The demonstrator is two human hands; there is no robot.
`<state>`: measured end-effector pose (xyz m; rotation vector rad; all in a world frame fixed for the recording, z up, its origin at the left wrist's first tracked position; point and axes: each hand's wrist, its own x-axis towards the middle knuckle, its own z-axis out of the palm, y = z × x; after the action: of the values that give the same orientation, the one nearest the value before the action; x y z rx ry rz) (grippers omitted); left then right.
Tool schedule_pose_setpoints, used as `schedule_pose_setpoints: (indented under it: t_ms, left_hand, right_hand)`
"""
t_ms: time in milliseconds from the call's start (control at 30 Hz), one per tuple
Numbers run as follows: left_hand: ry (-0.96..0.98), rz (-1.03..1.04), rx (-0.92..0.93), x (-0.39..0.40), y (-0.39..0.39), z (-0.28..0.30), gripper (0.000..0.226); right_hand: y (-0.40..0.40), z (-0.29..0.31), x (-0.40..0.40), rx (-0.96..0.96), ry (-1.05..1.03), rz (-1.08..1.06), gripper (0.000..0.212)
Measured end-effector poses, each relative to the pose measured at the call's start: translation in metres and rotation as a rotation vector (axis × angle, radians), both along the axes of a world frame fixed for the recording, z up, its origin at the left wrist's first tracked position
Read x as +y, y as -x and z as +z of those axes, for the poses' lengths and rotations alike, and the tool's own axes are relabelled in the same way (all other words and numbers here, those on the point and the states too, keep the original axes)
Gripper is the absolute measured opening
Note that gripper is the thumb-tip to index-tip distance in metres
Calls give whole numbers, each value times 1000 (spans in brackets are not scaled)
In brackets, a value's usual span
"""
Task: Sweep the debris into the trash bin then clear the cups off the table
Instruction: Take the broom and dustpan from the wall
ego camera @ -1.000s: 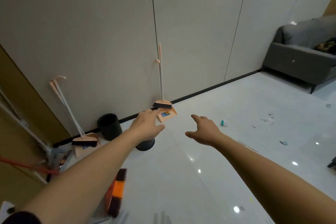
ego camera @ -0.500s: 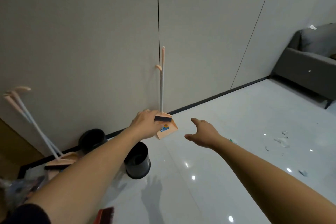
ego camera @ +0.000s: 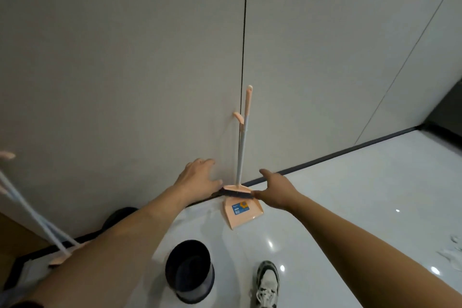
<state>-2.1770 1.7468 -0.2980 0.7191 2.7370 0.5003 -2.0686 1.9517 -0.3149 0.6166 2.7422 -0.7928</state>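
Barely started: I'm reaching for the broom, nothing swept yet.

Both my hands are out toward the peach broom (ego camera: 242, 147) and dustpan (ego camera: 243, 210) standing upright against the wall; my left hand (ego camera: 198, 179) and right hand (ego camera: 276, 192) flank the brush head, each grip spread apart, fingers loose, holding nothing. Debris (ego camera: 452, 250) lies on the floor well off to the right, unswept. The black trash bin (ego camera: 190, 272) stands near my shoe (ego camera: 267, 282), empty as far as I can see. Cups and the bench are out of view, so that half is all ahead. A second broom set (ego camera: 32, 220) leans at far left; the bin sits close to my feet and could get kicked.
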Motion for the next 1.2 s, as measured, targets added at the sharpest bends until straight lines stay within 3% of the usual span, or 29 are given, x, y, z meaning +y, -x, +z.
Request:
schedule_pose_setpoints:
  t_ms: [333, 533, 667, 800, 1033, 1200]
  left_hand:
    - [88, 87, -57, 108, 174, -8, 69]
    - [154, 14, -77, 156, 243, -21, 61]
    - [118, -28, -72, 190, 293, -42, 60]
    - [158, -140, -45, 218, 333, -74, 66]
    - [218, -430, 5, 253, 386, -112, 73]
    - [303, -630, 29, 273, 400, -132, 59]
  right_hand:
    - [205, -25, 130, -32, 200, -1, 79]
    - [280, -49, 164, -81, 309, -70, 80]
    - [320, -66, 175, -66, 374, -150, 65]
    - [348, -83, 183, -57, 472, -319, 52]
    - [382, -104, 182, -112, 899, -787, 33]
    - [402, -127, 173, -137, 1126, -997, 24]
